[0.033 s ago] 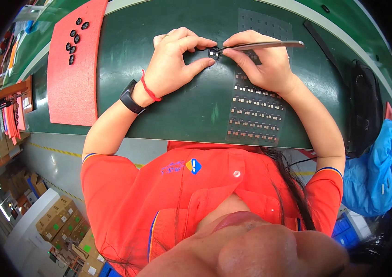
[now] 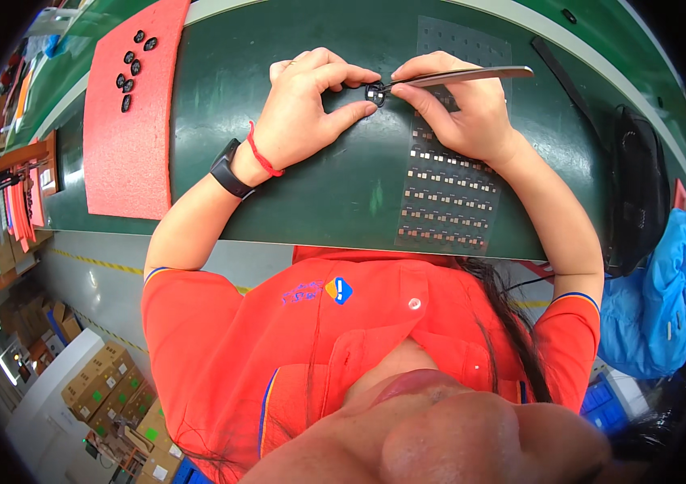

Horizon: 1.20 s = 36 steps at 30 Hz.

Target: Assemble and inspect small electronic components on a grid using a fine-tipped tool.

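Observation:
Between the thumb and forefinger of my left hand (image 2: 311, 101) is a small round black part (image 2: 374, 94) with pale, shiny pieces in its middle. It rests on or just above the green tabletop (image 2: 294, 206). Pinched in my right hand (image 2: 464, 105) is a pair of metal tweezers (image 2: 472, 75), whose tips reach the black part from the right. Whether the tips grip anything is too small to tell. Under my right hand lies a clear sheet (image 2: 444, 198) carrying rows of small, shiny square pieces.
Several similar black parts (image 2: 135, 68) lie on a pink foam sheet (image 2: 127, 161) at the left. A black strap (image 2: 561, 71) and a black pouch (image 2: 640, 189) are at the right edge of the table. Beyond it sits a person's blue sleeve (image 2: 658, 298).
Almost nothing differs. The back end of the tweezers has tipped very slightly, while both hands keep their places.

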Motion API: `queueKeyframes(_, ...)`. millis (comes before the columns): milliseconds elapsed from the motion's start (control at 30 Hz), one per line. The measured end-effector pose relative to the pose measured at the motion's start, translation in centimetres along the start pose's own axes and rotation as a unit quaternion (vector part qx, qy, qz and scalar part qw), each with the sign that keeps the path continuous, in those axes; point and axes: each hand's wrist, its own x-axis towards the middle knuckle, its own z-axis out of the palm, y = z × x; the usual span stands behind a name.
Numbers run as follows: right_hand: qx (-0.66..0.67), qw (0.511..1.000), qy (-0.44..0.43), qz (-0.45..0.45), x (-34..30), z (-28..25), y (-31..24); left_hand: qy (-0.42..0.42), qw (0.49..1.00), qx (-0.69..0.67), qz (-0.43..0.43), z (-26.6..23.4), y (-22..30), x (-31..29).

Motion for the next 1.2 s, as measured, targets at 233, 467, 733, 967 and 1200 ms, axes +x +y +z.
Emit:
queueKeyframes(233,0.010,0.999,0.019,0.039,-0.1,-0.2,-0.1,0.006,0.998,0.025,0.056,0.0,0.1,0.4)
queueKeyframes(467,0.031,0.998,-0.001,0.055,0.1,0.3,0.4,0.016,0.996,0.054,0.065,-0.6,0.1,0.3)
queueKeyframes(733,0.224,0.939,0.081,0.249,-0.5,0.3,-0.6,0.044,0.985,0.161,0.030,-4.7,-1.1,-0.3)
queueKeyframes(967,0.230,0.942,0.061,0.238,-0.3,0.1,-0.6,0.163,0.842,0.473,-0.200,-16.3,-11.8,-1.3)
queueKeyframes(1200,0.200,0.952,0.050,0.226,-0.6,0.0,-0.3,0.148,0.820,0.388,-0.395,-21.5,-20.0,-2.8)
